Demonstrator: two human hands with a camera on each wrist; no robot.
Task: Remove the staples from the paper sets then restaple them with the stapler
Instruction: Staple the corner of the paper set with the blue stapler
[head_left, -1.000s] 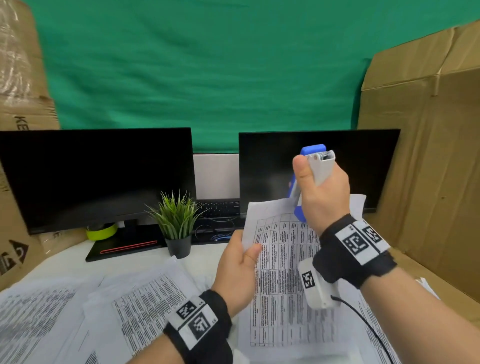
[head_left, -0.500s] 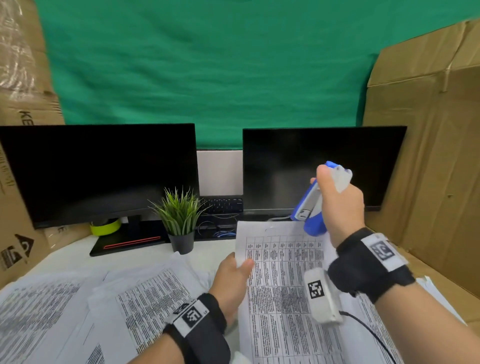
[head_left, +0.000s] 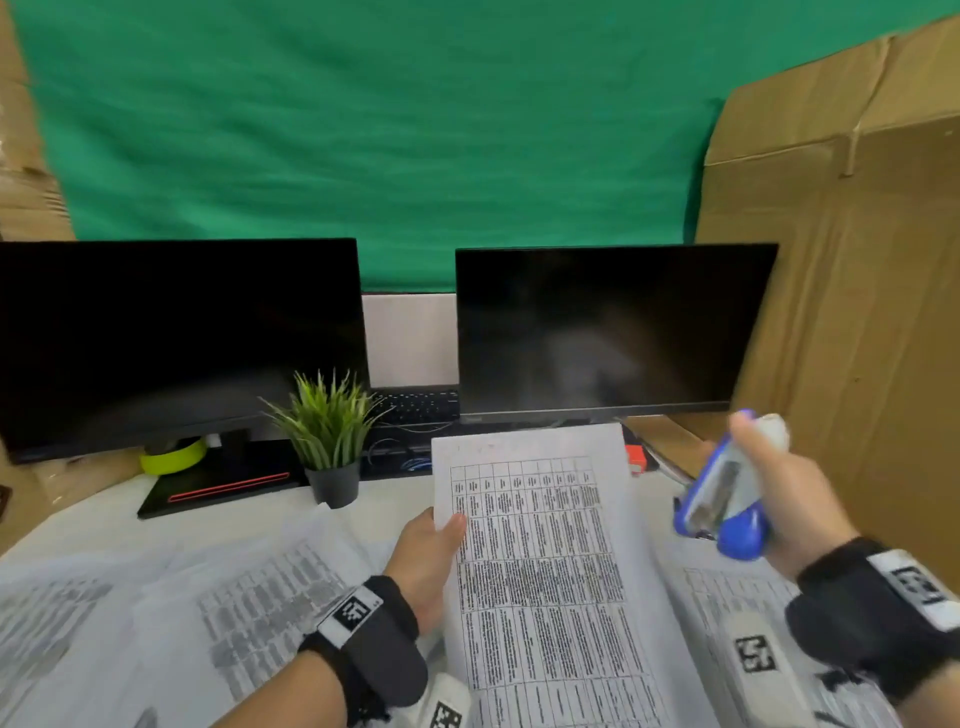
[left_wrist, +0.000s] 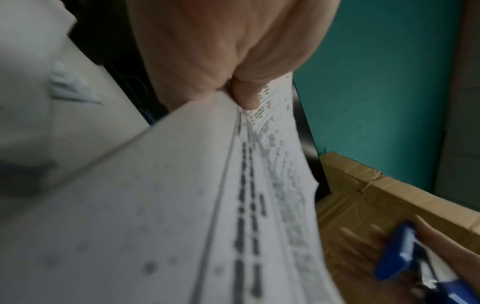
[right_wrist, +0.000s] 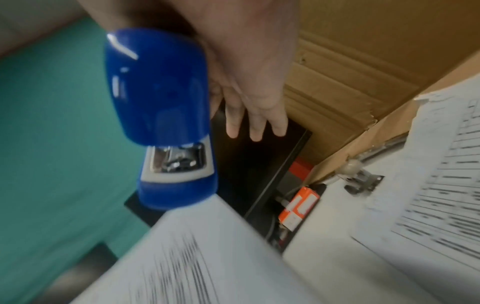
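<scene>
Stapler (right_wrist: 158, 98) glossy blue plastic, shiny metal insert; paper set (head_left: 540, 561) matt, printed.

Left hand (head_left: 426, 558) pinching, thumb on top; right hand (head_left: 795, 499) gripping, raised.

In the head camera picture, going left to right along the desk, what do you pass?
Yellow-green tape roll → potted plant → left hand → held paper set → blue stapler in the right hand → cardboard box.

Monitors (head_left: 613, 327) and a cardboard wall (head_left: 852, 312) hem the paper-strewn desk (head_left: 384, 509).
</scene>
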